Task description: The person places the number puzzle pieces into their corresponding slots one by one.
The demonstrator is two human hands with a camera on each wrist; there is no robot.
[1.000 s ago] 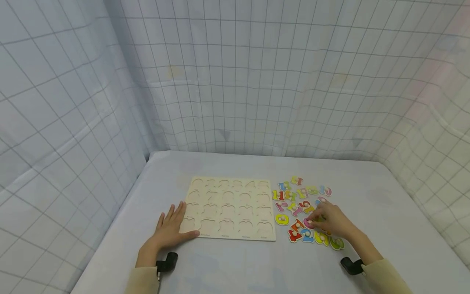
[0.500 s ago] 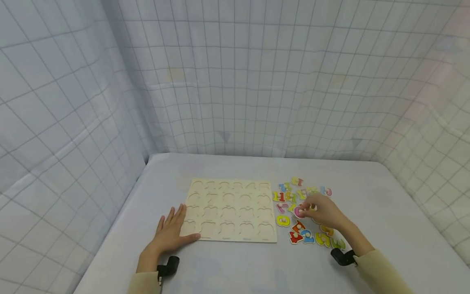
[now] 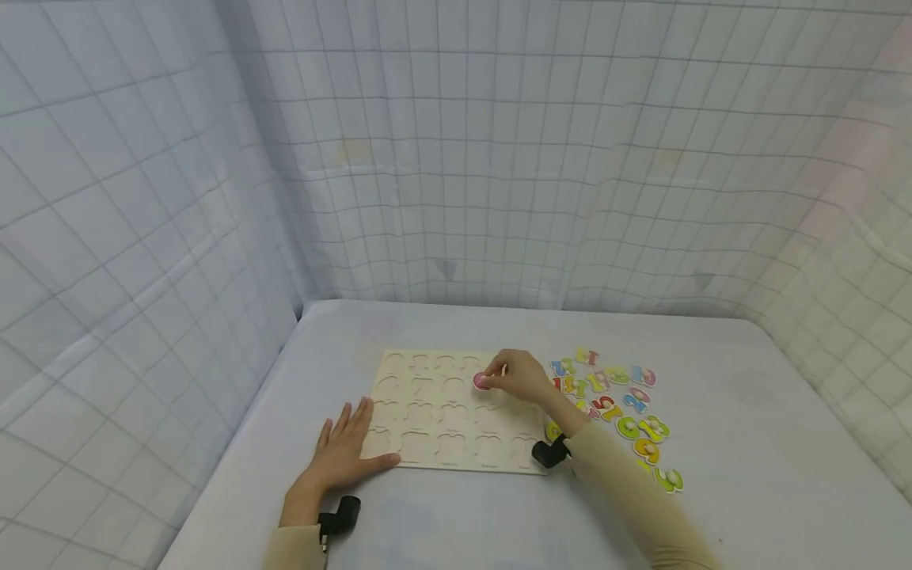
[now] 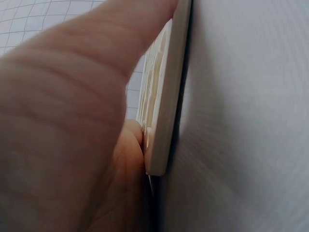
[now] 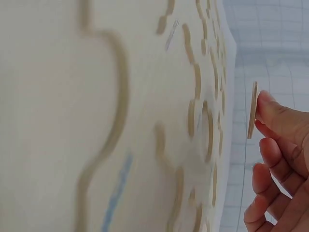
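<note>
A pale wooden puzzle board (image 3: 452, 421) with number-shaped recesses lies flat on the table. My left hand (image 3: 342, 455) rests at its front left corner, fingers spread along the left edge and thumb on the front edge; in the left wrist view the hand presses against the board's side (image 4: 166, 111). Over the board's back right part, my right hand (image 3: 523, 376) pinches a round pink number puzzle piece (image 3: 480, 381) between thumb and finger. Its digit is too small to read. In the right wrist view the piece (image 5: 252, 110) appears edge-on, apart from the board surface (image 5: 48, 116).
Several coloured number pieces with knobs lie loosely to the right of the board, among them a green piece (image 3: 668, 479) and an orange piece (image 3: 646, 451). My right forearm covers some. White gridded cloth (image 3: 456, 198) hangs behind the table and along its sides.
My right hand has lifted the pink piece from the pile and carried it left and back over the board. The left hand has kept its place at the board's corner.
</note>
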